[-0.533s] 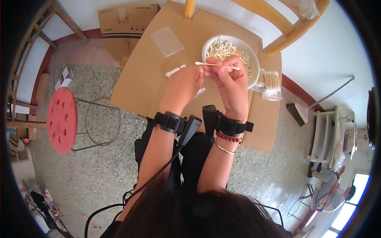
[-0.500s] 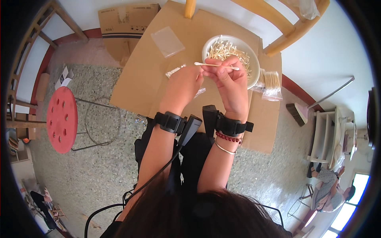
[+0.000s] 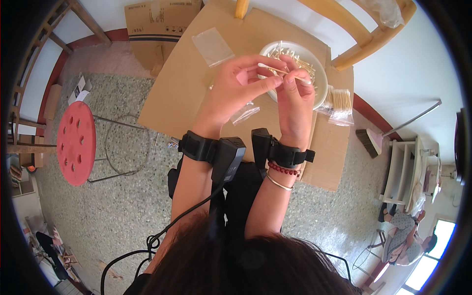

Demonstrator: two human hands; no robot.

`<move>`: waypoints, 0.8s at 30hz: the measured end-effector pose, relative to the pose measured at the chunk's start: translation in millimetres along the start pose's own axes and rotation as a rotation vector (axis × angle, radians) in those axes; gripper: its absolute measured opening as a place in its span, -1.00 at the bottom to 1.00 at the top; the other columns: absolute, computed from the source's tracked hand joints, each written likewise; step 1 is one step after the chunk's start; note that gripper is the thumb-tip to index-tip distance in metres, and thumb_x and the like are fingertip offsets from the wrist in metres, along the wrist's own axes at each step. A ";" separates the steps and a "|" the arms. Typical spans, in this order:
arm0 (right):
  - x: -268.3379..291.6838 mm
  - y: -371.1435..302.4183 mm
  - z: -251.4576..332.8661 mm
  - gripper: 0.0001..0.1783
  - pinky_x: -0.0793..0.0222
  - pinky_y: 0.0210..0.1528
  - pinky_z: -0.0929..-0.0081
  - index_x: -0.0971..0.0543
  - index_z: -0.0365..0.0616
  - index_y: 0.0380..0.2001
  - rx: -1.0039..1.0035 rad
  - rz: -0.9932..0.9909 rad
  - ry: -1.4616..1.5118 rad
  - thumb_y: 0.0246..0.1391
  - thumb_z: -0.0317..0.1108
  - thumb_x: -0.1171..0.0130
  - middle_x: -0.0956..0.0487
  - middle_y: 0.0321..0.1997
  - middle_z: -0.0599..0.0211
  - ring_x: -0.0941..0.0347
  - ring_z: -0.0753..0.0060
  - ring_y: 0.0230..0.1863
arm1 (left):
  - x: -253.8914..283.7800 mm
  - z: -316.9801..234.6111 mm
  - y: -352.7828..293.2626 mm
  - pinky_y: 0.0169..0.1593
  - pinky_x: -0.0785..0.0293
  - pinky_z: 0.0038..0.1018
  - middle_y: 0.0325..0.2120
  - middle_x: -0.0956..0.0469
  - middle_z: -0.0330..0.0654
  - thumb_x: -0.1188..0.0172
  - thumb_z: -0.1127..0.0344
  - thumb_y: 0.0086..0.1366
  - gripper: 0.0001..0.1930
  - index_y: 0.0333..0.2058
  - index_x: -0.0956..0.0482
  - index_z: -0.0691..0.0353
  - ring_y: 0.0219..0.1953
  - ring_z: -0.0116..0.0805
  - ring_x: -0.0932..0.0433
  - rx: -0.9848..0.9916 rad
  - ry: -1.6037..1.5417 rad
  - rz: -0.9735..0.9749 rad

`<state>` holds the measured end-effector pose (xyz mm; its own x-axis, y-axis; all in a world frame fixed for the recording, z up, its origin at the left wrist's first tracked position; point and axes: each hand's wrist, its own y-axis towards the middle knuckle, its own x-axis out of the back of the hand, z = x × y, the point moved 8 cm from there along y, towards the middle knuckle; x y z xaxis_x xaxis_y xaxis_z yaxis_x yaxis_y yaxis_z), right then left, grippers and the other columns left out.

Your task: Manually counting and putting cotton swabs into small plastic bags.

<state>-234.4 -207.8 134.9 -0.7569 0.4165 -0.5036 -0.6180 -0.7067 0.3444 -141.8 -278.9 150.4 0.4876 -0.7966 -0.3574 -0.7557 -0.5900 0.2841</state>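
Observation:
Both my hands meet over the near left edge of a white bowl (image 3: pixel 322 78) heaped with cotton swabs. A cotton swab (image 3: pixel 270 68) lies slantwise between my fingers, its white tips showing at either end. My right hand (image 3: pixel 295 101) pinches it towards its right end. From the left, my left hand (image 3: pixel 231 88) reaches over with thumb and forefinger closing on its middle; the exact contact is partly hidden. Below my left hand lies a clear plastic bag (image 3: pixel 245 114). A flat clear bag (image 3: pixel 212 46) rests farther back. Right of the bowl is a bag of bundled swabs (image 3: pixel 340 101).
Everything sits on a cardboard sheet (image 3: pixel 172 93). A wooden chair frame (image 3: pixel 354 54) stands at the back right. On the left is a red round stool (image 3: pixel 76 142). A broom (image 3: pixel 369 141) leans at the right, and another person (image 3: pixel 405 236) sits far right.
My left hand has opened out from a curled pose, and its thumb and forefinger have come to the swab. The swab and my right hand have shifted slightly right.

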 end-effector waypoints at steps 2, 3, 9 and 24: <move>-7.4 -1.7 -4.2 -0.91 -0.34 -0.06 0.44 -0.55 -0.13 -0.40 -0.037 0.025 0.087 0.05 -0.38 -0.25 -0.48 0.01 0.24 -0.41 0.45 -0.09 | -0.1 0.6 -2.1 -0.07 -0.44 -0.54 -0.26 -0.57 -0.18 -0.18 0.52 0.18 -0.78 -0.16 -0.55 0.33 -0.17 -0.46 -0.52 -0.008 -0.031 -0.003; -5.5 -1.2 -3.9 -0.91 -0.34 -0.06 0.44 -0.55 -0.13 -0.40 -0.034 0.023 0.084 0.05 -0.38 -0.25 -0.48 0.01 0.24 -0.41 0.45 -0.09 | -3.1 2.0 -0.7 -0.07 -0.44 -0.53 -0.25 -0.57 -0.17 -0.17 0.51 0.19 -0.79 -0.17 -0.56 0.33 -0.17 -0.46 -0.52 -0.015 -0.070 0.008; -7.9 -2.0 -9.9 -0.89 -0.36 -0.17 0.48 -0.54 -0.13 -0.37 -0.031 0.087 0.177 0.06 -0.36 -0.25 -0.49 -0.06 0.25 -0.42 0.48 -0.20 | -1.9 4.1 -0.1 -0.09 -0.46 -0.52 -0.27 -0.59 -0.19 -0.19 0.43 0.22 -0.83 -0.20 -0.58 0.30 -0.19 -0.47 -0.52 -0.038 -0.090 0.012; -3.9 -1.2 -17.4 -0.88 -0.37 -0.04 0.46 -0.57 -0.15 -0.28 0.011 -0.085 0.132 0.07 -0.45 -0.20 -0.51 -0.06 0.25 -0.43 0.45 -0.09 | 9.9 1.1 1.1 -0.15 -0.44 -0.57 -0.28 -0.57 -0.19 -0.22 0.47 0.19 -0.81 -0.20 -0.58 0.36 -0.21 -0.49 -0.51 -0.036 0.082 -0.061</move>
<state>-227.0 -218.5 122.6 -0.6679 0.3951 -0.6307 -0.6814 -0.6656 0.3045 -138.3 -287.3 146.1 0.5673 -0.7664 -0.3013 -0.7083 -0.6407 0.2962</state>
